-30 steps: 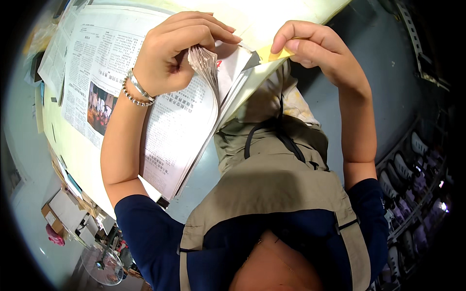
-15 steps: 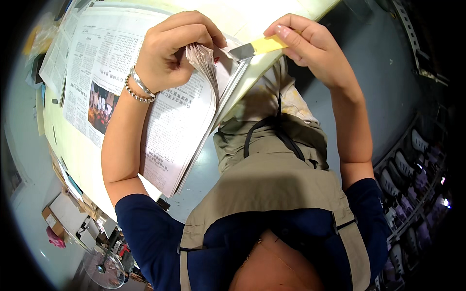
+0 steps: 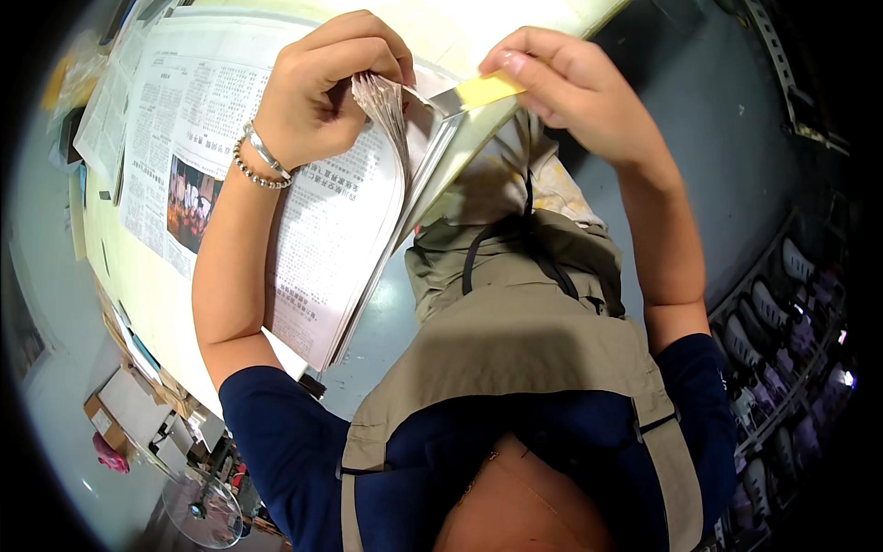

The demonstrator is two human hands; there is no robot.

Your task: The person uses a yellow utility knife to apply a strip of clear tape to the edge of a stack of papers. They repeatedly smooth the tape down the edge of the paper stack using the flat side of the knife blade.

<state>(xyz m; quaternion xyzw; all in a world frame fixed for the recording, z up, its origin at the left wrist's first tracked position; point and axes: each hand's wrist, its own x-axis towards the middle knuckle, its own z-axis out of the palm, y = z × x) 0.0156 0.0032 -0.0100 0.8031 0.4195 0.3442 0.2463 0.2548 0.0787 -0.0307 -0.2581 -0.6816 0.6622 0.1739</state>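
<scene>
My left hand [image 3: 317,97], wearing a bracelet and a bangle, is closed on a thick bunch of folded-back newspaper pages [image 3: 382,101]. Its fingers lift that corner, so the pages curl upward from the newspaper stack [image 3: 331,239]. In my right hand [image 3: 584,97] is a flat steel blade with a yellow grip [image 3: 489,89], pinched between thumb and fingers. The blade points left and meets the far right edge of the stack, just beside my left fingertips. Its tip is partly hidden at the paper, and I cannot tell how deep it reaches.
The stack lies along the right edge of a pale table [image 3: 175,317]. More newspaper sheets [image 3: 198,101] spread at the left. A shoe rack [image 3: 773,322] stands on the right, and a clear fan-like disc [image 3: 202,511] is at the lower left.
My right hand has moved left with the blade, bringing it closer to my left fingers and the paper. My left hand has shifted slightly up and left, still holding the curled pages.
</scene>
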